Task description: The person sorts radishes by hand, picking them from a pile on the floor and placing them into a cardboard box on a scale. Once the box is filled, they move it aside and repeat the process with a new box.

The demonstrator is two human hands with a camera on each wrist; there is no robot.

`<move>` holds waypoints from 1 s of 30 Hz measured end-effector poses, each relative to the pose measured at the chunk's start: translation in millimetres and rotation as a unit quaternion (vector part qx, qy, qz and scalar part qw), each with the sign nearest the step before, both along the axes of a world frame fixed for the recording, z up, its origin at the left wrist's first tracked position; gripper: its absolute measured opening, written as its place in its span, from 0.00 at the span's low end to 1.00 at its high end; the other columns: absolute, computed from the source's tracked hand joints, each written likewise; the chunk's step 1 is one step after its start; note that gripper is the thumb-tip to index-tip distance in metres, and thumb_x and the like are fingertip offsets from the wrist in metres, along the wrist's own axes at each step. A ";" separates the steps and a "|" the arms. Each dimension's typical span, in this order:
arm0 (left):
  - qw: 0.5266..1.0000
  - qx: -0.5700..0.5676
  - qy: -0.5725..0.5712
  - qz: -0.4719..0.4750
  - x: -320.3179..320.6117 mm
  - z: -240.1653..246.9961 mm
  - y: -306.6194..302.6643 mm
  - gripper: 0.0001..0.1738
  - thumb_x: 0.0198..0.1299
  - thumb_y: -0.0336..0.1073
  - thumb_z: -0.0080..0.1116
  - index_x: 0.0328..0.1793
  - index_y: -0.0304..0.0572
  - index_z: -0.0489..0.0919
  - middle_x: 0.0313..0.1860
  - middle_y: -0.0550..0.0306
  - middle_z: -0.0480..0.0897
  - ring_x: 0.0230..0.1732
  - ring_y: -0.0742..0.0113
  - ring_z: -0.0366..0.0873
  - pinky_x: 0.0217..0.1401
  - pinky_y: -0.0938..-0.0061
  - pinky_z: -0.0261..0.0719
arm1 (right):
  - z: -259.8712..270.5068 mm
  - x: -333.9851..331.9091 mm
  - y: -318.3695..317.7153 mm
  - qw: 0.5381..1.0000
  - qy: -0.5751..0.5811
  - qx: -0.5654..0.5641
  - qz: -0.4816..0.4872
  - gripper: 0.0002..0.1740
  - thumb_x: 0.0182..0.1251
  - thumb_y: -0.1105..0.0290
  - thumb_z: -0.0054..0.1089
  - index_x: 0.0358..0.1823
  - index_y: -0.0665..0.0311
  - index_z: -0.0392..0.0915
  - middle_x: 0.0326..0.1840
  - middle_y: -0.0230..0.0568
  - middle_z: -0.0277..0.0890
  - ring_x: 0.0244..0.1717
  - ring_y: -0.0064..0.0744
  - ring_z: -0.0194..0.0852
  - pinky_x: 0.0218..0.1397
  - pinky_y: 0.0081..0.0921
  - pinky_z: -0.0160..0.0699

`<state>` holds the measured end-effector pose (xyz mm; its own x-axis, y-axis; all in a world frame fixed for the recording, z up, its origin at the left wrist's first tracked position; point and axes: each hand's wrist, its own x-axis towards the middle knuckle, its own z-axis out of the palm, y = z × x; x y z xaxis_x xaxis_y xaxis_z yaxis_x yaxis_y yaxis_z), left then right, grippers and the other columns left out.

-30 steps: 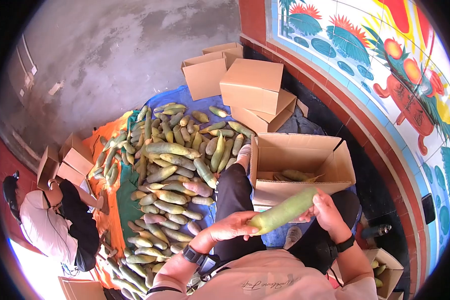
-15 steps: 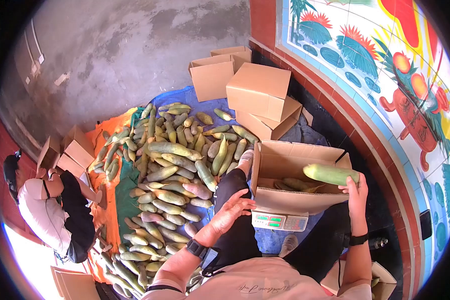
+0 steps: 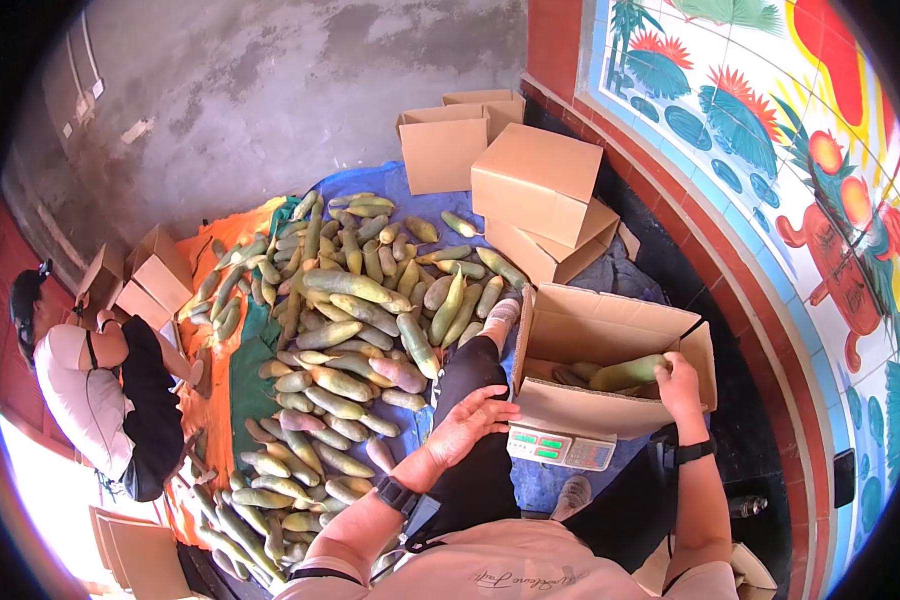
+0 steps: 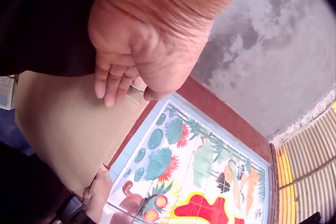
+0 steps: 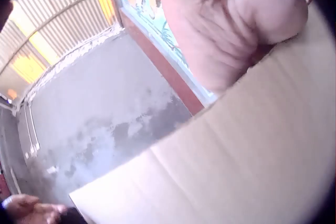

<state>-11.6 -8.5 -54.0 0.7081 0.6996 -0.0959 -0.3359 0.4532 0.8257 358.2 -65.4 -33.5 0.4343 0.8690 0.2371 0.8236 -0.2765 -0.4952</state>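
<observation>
Your right hand [image 3: 680, 388] grips the long green vegetable [image 3: 625, 374] by one end, inside the open carton [image 3: 585, 408], perhaps for keeping fingers above the others. Your left hand [image 3: 473, 422], fingers loose, is beside the carton. At its near side, the scale [image 3: 560, 448] shows digits too small to read.

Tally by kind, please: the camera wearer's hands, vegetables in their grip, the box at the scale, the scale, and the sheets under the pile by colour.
Hands: 2, left hand and right hand
Gripped green vegetable: 1
Open box: 1
Scale: 1
Orange sheet: 1
Green sheet: 1
Blue sheet: 1
Total: 8
</observation>
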 end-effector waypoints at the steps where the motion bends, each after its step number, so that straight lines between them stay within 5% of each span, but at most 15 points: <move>1: 1.000 -0.002 -0.001 0.003 -0.3 -0.2 0.0 0.30 0.63 0.44 0.52 0.67 0.41 0.59 0.56 0.48 0.74 0.59 0.58 0.71 0.60 0.66 0.68 | 0.7 -0.8 0.9 1.000 0.005 0.014 -0.007 0.12 0.58 0.65 0.57 0.35 0.69 0.72 0.34 0.55 0.76 0.39 0.55 0.74 0.44 0.43 0.71; 4: 1.000 -0.008 0.004 0.006 -0.8 -9.7 -9.6 0.21 0.69 0.37 0.42 0.66 0.40 0.60 0.56 0.45 0.74 0.59 0.57 0.71 0.61 0.66 0.69 | 5.0 -17.9 -12.9 1.000 -0.017 0.015 -0.005 0.09 0.60 0.67 0.54 0.31 0.67 0.73 0.32 0.53 0.76 0.37 0.55 0.74 0.41 0.43 0.71; 30: 0.999 -0.026 -0.015 -0.009 3.9 -6.8 3.4 0.18 0.69 0.36 0.42 0.62 0.38 0.65 0.54 0.47 0.75 0.57 0.59 0.72 0.58 0.67 0.70 | 14.6 -34.6 -5.9 0.996 -0.069 0.056 -0.011 0.11 0.62 0.64 0.53 0.31 0.65 0.75 0.25 0.50 0.74 0.28 0.52 0.73 0.32 0.42 0.70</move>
<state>-7.7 -5.1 -60.8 0.7241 0.6807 -0.1109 -0.3512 0.5024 0.7901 323.6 -71.3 -18.8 0.4100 0.8239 0.3914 0.8801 -0.2447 -0.4069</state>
